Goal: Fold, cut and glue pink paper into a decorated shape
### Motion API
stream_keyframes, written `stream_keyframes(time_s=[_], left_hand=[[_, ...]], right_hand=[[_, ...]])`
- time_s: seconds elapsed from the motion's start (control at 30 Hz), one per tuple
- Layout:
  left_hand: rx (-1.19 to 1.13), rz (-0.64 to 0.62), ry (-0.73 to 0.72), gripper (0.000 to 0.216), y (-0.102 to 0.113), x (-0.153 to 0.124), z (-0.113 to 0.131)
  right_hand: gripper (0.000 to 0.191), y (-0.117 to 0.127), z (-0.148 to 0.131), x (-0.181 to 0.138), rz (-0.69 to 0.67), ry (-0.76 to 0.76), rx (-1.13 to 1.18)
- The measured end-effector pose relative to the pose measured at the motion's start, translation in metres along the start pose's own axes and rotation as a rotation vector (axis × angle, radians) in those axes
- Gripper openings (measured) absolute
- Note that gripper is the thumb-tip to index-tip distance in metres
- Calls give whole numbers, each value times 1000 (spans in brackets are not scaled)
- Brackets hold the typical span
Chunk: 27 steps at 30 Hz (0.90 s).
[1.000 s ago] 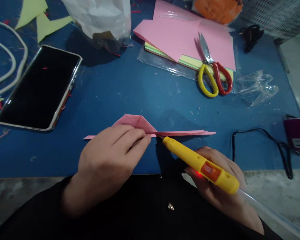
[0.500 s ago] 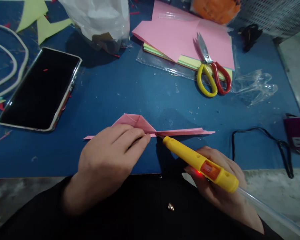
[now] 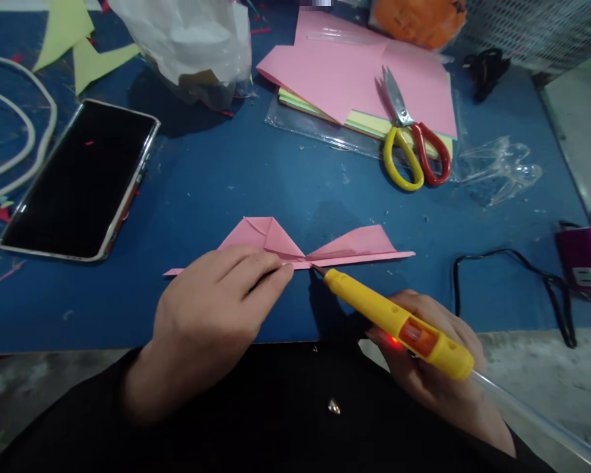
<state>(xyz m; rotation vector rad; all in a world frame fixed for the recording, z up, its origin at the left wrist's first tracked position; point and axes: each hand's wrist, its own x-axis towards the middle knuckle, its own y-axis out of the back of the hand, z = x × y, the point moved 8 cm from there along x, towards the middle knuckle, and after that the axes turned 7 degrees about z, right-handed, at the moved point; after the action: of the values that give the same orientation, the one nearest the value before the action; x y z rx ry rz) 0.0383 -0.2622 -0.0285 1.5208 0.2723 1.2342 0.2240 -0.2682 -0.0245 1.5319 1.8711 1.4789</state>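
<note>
My left hand (image 3: pixel 211 302) lies over the left part of a folded pink paper (image 3: pixel 354 247), its fingers closed on the paper's lower edge and hiding part of it. Two creased peaks of the paper stand out, one at each side of a pinched middle. My right hand (image 3: pixel 436 387) is wrapped round a yellow hot glue gun (image 3: pixel 374 305) with a red light glowing at its grip. The gun's dark nozzle touches or nearly touches the paper's middle, just right of my left fingertips. A clear glue stick (image 3: pixel 526 407) runs out of its back end.
Scissors (image 3: pixel 404 125) with yellow and red handles rest on pink and coloured paper sheets (image 3: pixel 329 79). A phone (image 3: pixel 79 184) and white cable (image 3: pixel 49 125) lie left, a white plastic bag (image 3: pixel 197 46) behind. A black cord (image 3: pixel 517 256) and purple box (image 3: pixel 584 259) are right.
The right wing of the pink paper has opened upward from a flat strip into a raised peak. The glue gun has shifted very slightly right, while my left hand stays almost in place.
</note>
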Motion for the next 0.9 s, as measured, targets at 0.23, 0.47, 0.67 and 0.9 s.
stream_keyframes(time_s=[0.23,0.47,0.67,0.9], left_hand=[[-10,-15,5,24,1,0,-1],[-47,-4,-29,26,2,0,-1],[-29,-46,-11,32,-1,-4,-6],[-14,-60,-86,33,-3,-5,-6]], right_hand=[[13,3,1,3,18,-10,-28],[11,12,7,-4,50,-42,4],[12,31,28,-19,91,-140,-108],[21,42,43,-26,102,-179,-315]])
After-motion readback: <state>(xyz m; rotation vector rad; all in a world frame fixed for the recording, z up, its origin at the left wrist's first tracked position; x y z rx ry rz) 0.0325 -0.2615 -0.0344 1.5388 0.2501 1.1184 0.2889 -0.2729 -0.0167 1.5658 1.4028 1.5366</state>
